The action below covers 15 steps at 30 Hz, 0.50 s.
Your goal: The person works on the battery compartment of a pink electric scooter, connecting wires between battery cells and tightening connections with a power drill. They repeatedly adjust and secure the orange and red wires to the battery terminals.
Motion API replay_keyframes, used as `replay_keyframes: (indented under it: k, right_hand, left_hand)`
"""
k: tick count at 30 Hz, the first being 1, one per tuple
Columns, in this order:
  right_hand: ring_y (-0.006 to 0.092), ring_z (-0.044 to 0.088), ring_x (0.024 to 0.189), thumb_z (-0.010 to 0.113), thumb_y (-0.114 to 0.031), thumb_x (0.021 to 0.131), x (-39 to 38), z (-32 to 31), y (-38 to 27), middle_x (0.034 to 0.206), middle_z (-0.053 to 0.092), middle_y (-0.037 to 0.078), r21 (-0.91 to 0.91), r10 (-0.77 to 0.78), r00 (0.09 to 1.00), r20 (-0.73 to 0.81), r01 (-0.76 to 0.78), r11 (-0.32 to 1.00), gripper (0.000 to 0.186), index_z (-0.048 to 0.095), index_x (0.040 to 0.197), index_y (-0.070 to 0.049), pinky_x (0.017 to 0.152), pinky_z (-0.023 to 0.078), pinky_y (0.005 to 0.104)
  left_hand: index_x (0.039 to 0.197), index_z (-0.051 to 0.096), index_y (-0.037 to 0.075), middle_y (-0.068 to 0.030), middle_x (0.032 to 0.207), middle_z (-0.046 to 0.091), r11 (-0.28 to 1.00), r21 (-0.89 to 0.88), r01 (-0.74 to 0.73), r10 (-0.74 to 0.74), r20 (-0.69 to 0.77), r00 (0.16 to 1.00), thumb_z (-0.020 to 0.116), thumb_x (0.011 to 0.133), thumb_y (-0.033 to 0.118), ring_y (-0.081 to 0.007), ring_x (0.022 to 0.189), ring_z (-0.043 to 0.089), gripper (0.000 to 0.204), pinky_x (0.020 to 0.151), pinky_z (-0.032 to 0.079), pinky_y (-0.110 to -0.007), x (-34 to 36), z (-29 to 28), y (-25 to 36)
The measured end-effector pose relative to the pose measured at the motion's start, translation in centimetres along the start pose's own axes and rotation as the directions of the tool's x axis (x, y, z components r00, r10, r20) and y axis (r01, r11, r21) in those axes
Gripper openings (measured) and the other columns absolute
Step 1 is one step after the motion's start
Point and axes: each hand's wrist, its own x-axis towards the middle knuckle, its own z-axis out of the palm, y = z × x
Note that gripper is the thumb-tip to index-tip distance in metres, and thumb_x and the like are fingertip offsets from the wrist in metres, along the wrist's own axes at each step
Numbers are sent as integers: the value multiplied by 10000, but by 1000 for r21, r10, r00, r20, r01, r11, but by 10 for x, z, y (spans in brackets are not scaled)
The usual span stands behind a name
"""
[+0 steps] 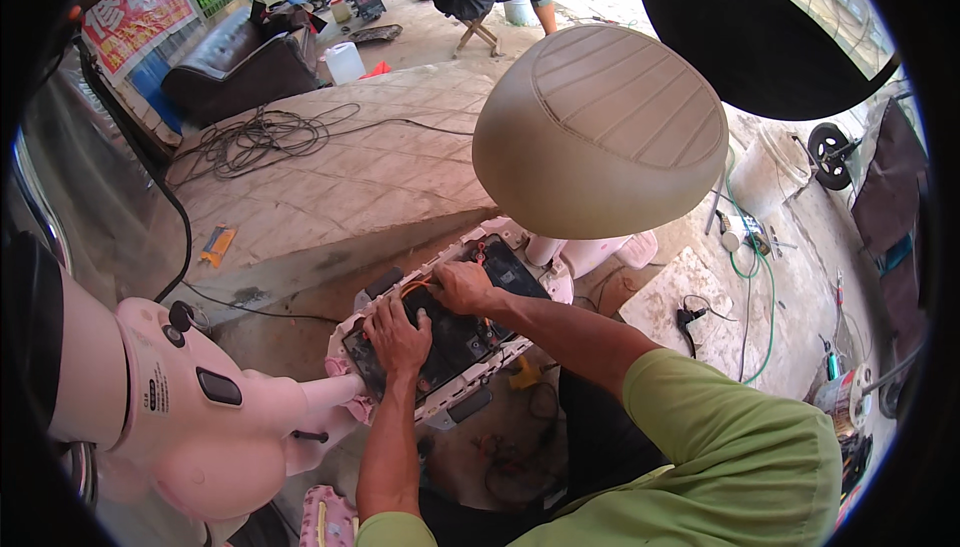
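At the centre of the frame, the black batteries (460, 349) sat in the scooter's (225, 412) open floor. From where I stood, the left hand (398, 339) lay over them, fingers slightly apart; the right hand (462, 288) was curled beside the orange wires (413, 288), though I couldn't tell whether it gripped one. The pink front filled the lower left; a brown seat (600, 137) showed right of the upper middle. A brake lever (688, 317) lay on a pale slab (655, 297), right of centre. Towards the upper left, a cable (250, 145) lay coiled near a dark sofa (235, 67).
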Motion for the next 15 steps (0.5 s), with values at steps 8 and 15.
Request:
replay_keyframes:
  k: [8, 15]
  right_hand:
    - [407, 751, 1050, 742, -273, 945, -11, -14, -3, 1086, 766, 190, 66, -126, 992, 29, 124, 990, 238, 717, 1075, -75, 878, 604, 527]
    - [324, 656, 1180, 784, -197, 850, -43, -24, 12, 1132, 693, 106, -71, -353, 930, -107, 347, 935, 311, 752, 1155, -142, 1008, 528, 454]
  left_hand:
    - [1514, 590, 52, -196, 1456, 616, 999, -7, 34, -34, 35, 999, 767, 928, 345, -399, 1424, 539, 679, 1261, 324, -544, 0, -4, -1]
    - [1491, 591, 37, -184, 1453, 613, 999, -17, 38, -37, 18, 999, 751, 935, 357, -398, 1426, 514, 661, 1254, 333, -546, 0, 0, -3]
